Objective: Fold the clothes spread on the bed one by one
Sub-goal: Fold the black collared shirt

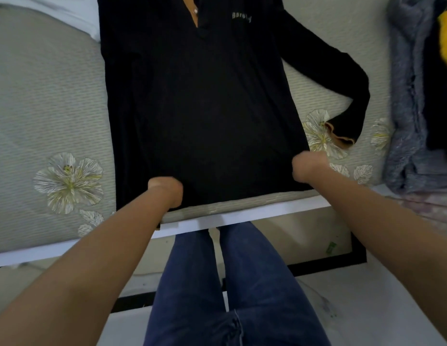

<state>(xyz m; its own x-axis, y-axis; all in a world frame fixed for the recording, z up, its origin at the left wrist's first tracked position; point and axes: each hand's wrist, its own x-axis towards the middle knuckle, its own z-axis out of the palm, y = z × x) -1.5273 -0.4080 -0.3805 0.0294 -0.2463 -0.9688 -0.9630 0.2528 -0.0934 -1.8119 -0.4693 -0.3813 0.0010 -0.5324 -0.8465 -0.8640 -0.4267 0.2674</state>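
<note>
Jeans, nearest. Left hand and right hand: both clench the hem of the black shirt, whose length runs away from them up the bed.

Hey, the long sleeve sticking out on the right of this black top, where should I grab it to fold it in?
Pinch the sleeve at its cuff, coming from the right. It bends at the elbow, so the orange-lined cuff lies free on the bedspread, clear of the black top. Both the left hand and right hand grip the hem, so the right would have to let go.
</note>
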